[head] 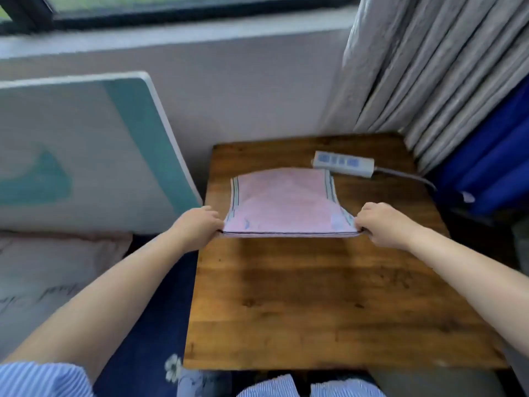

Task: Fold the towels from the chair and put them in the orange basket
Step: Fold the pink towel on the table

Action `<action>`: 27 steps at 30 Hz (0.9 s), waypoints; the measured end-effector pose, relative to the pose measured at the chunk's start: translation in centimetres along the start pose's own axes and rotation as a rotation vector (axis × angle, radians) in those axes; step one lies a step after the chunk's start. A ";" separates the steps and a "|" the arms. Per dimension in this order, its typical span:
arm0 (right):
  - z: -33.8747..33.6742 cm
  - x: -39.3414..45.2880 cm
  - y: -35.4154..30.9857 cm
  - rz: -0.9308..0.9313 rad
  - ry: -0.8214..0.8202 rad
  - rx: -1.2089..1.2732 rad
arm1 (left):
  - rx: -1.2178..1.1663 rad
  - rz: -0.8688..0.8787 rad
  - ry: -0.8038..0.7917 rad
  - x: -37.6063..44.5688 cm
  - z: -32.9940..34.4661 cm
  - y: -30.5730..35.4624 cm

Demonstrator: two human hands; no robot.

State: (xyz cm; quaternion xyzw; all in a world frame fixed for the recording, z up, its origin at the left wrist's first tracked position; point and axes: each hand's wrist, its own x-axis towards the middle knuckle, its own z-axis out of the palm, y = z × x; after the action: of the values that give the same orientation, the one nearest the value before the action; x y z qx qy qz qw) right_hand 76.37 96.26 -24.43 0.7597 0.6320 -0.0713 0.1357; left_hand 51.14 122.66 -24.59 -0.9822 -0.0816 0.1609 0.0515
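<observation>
Blue-and-white striped sleeve point(43, 379) cloth sits closest to the lens at the bottom edge, with a dark blue floral fabric point(148, 325) just past it, left of the wooden table point(329, 310).

Far to the left of the grip, a white and teal board point(86, 144) leans against the wall, with pale bedding point(51, 270) below it.

Next comes the left hand point(197, 227), its fingers curled round the near left corner of the pink towel point(283, 202), pinching the stacked layers at that corner. Between the two hands the towel's near edge runs straight and taut, lifted a little off the table, and several layers show along that edge. Beyond the grip the towel slopes away and down to the tabletop, its striped borders running along both sides.

At the towel's near right corner the right hand point(386, 224) pinches the same layered edge, fingers curled and knuckles up.

Just beyond the towel's far right corner lies a white power strip point(343, 163) on the table, its cable point(406, 176) trailing off to the right. Farther right of the grip hang grey pleated curtains point(429, 67), with bright blue cloth point(486, 156) beneath them.
</observation>
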 end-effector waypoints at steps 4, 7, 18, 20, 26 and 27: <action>5.0 -0.5 -4.3 -0.024 -0.419 -0.049 | 0.083 0.070 -0.458 1.0 4.7 5.4; 7.6 -0.8 -6.3 -0.046 -0.563 -0.070 | 0.122 0.077 -0.655 1.1 7.3 7.7; 10.9 -1.3 -8.7 -0.090 -0.714 -0.074 | 0.138 0.118 -0.848 0.8 11.1 10.5; 11.4 -1.6 -9.1 -0.080 -0.661 -0.125 | 0.154 0.129 -0.750 0.3 11.6 10.6; 13.0 -2.5 -10.2 -0.079 -0.668 -0.101 | 0.149 0.165 -0.573 -2.4 13.8 10.9; 13.0 -2.4 -10.1 -0.080 -0.672 -0.079 | 0.122 0.170 -0.576 -2.6 14.0 10.9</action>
State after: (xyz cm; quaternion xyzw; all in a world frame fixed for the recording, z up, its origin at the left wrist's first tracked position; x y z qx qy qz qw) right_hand 66.87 91.81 -37.30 0.6625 0.5834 -0.2985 0.3629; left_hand 45.74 112.58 -38.39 -0.8946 -0.0005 0.4411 0.0713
